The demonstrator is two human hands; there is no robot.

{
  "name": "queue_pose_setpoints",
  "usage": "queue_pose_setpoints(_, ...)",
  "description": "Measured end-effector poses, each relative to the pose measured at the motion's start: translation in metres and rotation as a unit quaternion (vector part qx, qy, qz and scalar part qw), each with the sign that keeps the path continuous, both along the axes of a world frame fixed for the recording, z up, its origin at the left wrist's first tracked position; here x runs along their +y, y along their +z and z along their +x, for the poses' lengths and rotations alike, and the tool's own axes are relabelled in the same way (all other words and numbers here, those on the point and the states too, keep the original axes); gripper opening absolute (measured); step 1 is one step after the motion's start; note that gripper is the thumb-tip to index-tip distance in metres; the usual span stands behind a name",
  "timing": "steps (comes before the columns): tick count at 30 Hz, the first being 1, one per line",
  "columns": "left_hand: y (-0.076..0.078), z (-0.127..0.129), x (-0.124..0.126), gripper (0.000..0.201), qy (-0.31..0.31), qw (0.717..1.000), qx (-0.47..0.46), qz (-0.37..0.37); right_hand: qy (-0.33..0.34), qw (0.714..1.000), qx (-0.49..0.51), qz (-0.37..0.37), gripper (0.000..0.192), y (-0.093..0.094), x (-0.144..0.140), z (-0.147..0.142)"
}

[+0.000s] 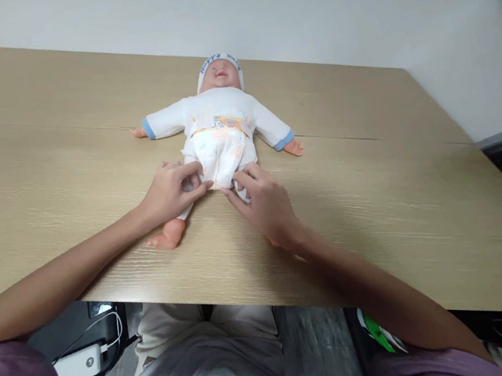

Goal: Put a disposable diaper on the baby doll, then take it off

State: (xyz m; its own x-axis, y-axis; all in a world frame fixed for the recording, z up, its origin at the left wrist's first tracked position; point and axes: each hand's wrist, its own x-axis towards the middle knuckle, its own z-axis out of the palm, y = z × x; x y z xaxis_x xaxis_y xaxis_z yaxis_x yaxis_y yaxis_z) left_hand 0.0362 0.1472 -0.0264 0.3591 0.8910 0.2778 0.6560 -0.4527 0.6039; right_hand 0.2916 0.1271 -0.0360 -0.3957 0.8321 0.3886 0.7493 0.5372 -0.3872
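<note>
A baby doll (216, 101) lies on its back on the wooden table, head away from me, arms spread. It wears a white top with blue cuffs and a white cap with blue lettering. Around its hips is a white diaper (216, 152) with an orange printed waistband. My left hand (170, 189) pinches the diaper's edge at the doll's leg on the left. At the opposite leg, my right hand (266, 201) has its fingers closed on the other edge. One bare foot (169, 234) shows below my left wrist; the other leg is mostly hidden behind my right hand.
The wooden table (66, 157) reaches back to a pale wall (302, 15). Below its front edge, a white power bank (78, 366) with a cable rests on a black surface at the left. A green and white item (377, 331) is low at the right.
</note>
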Motion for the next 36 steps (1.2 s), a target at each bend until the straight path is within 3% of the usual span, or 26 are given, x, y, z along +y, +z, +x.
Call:
queue_pose_setpoints(5, 0.001, -0.002, -0.003, 0.027, -0.023, 0.998, -0.047, 0.023, 0.015, 1.0, 0.021, 0.009, 0.004, 0.0, -0.005, 0.002)
queue_pose_setpoints(13, 0.001, -0.002, -0.001, 0.03, -0.032, 0.997, -0.065, -0.001, 0.019, 0.999, 0.017, -0.038, 0.01, 0.001, -0.008, 0.001)
queue_pose_setpoints(20, -0.022, -0.001, 0.004, 0.051, 0.029, 0.963, -0.254, -0.085, -0.059, 0.971, 0.201, -0.116, 0.035, 0.003, -0.002, 0.0)
queue_pose_setpoints(23, -0.029, -0.003, 0.007, 0.062, 0.049, 0.948, -0.298, -0.098, -0.079, 0.963, 0.23, -0.119, 0.036, 0.008, -0.002, 0.005)
queue_pose_setpoints(27, -0.022, -0.004, 0.002, 0.064, 0.069, 0.945, -0.291, -0.134, -0.094, 0.965, 0.216, -0.117, 0.031, 0.014, -0.003, 0.01)
queue_pose_setpoints(32, -0.005, -0.004, -0.005, 0.037, 0.025, 0.968, -0.211, -0.13, -0.072, 0.977, 0.173, -0.098, 0.025, 0.016, -0.003, 0.011)
queue_pose_setpoints(36, -0.003, -0.004, -0.002, 0.034, 0.008, 0.967, -0.195, -0.164, -0.039, 0.988, 0.128, -0.079, 0.028, 0.013, -0.002, 0.007)
